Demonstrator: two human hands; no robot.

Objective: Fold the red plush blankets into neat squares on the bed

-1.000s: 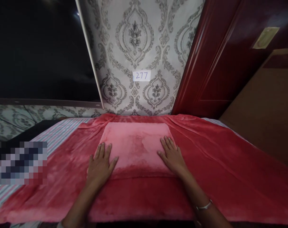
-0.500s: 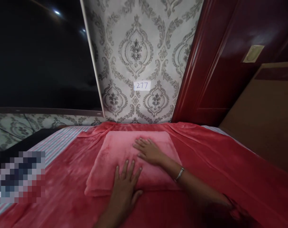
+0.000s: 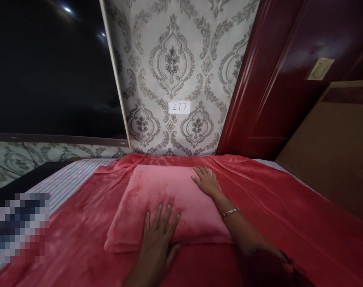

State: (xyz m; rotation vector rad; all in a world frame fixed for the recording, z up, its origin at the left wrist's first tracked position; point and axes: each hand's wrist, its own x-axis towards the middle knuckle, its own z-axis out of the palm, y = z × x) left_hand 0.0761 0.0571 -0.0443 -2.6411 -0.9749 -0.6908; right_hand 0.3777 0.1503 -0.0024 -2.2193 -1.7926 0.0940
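A pink plush blanket [image 3: 157, 183], folded into a thick rectangle, lies on a wide red plush cover [image 3: 259, 199]. Spread fingers of my left hand [image 3: 159, 235] rest on its near edge, with the thumb low at the front side. At the far right corner, my right hand [image 3: 207, 181] lies flat on the pink surface, fingers outstretched. A silver bracelet [image 3: 230, 212] circles my right wrist. Neither hand grips anything.
Striped bedding [image 3: 76, 175] shows at the left beneath the red cover. A large dark screen [image 3: 52, 71] hangs on the patterned wall [image 3: 172, 63]. A paper label [image 3: 179, 107] reads 277. Dark red panelling [image 3: 259, 87] and a brown board [image 3: 333, 147] stand at right.
My right hand has slid from the middle of the folded blanket to its far right corner. My left hand has stayed at the near edge.
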